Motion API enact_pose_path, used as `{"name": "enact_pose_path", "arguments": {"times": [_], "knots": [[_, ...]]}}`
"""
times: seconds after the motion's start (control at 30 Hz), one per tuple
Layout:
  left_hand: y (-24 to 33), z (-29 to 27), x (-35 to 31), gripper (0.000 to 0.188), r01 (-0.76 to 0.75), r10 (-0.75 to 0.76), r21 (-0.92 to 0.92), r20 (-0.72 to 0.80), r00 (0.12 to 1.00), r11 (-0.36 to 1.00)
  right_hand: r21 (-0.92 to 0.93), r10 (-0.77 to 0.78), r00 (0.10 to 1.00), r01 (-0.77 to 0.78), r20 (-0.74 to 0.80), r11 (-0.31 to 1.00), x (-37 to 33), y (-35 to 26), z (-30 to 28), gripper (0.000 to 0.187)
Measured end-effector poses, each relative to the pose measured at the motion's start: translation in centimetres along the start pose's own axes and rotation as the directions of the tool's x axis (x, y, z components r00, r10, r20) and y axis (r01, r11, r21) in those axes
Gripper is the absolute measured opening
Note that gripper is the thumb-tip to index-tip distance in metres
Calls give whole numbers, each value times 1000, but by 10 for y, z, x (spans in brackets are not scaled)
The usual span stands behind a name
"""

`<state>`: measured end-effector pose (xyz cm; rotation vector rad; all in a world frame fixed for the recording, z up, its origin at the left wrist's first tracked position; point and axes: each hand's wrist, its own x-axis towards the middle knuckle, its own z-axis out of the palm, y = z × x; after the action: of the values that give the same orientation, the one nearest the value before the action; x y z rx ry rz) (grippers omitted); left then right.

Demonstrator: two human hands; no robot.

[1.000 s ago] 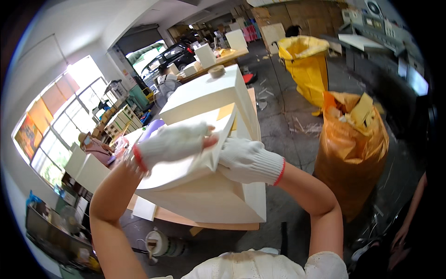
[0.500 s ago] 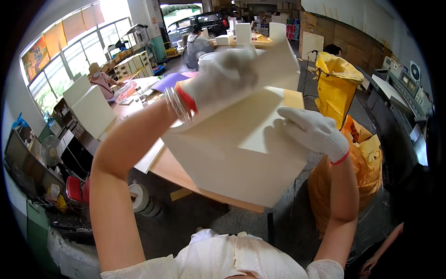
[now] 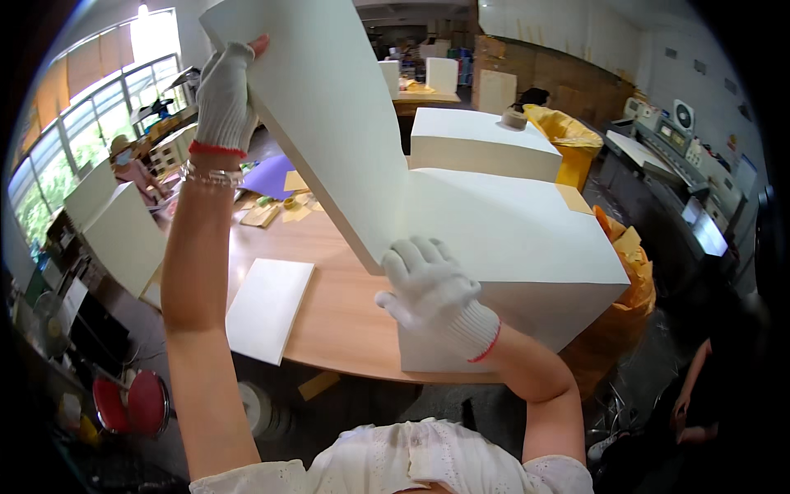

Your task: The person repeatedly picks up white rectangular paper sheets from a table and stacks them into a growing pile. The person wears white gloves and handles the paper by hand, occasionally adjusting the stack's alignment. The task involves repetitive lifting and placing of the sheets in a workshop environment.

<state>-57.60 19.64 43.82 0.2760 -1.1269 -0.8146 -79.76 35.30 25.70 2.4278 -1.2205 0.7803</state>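
Observation:
A large white box stands on the wooden table in front of me. Its thick white lid slants up to the left, its lower end meeting the box's left side. My gloved left hand grips the lid's upper left edge, thumb over the face. Over the corner where lid and box meet lies my gloved right hand, slightly blurred, fingers outstretched and the palm down. Whether the lid is joined to the box there is hidden by that hand. A tan paper strip sits at the box's far right corner.
On the table lie a flat white panel and tan paper scraps. Behind the box, a second white box carries a tape roll. Yellow and orange bags stand right. A red stool is lower left; a person sits lower right.
My left hand has moved up and left, and the lid now stands tall at the left. My right hand has come left and down to the box's near left corner. My view has shifted.

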Motion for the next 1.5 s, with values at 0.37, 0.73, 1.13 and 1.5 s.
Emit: {"name": "enact_pose_path", "arguments": {"times": [0.37,0.73,1.13,1.5], "knots": [[-19,-74,56,22,159,-179,-280,-48,983,947,-76,76,988,-87,-133,993,21,-26,12,39],[-3,-105,-71,15,-187,339,484,-250,907,855,531,339,887,-132,-313,837,103,-90,170,94],[-161,-269,-137,61,-242,155,934,206,966,265,937,492,800,-256,344,-237,50,-189,467,44],[-200,-676,-157,53,446,-660,868,-468,588,-218,455,470,304,-855,828,-250,102,-237,529,69]]}}
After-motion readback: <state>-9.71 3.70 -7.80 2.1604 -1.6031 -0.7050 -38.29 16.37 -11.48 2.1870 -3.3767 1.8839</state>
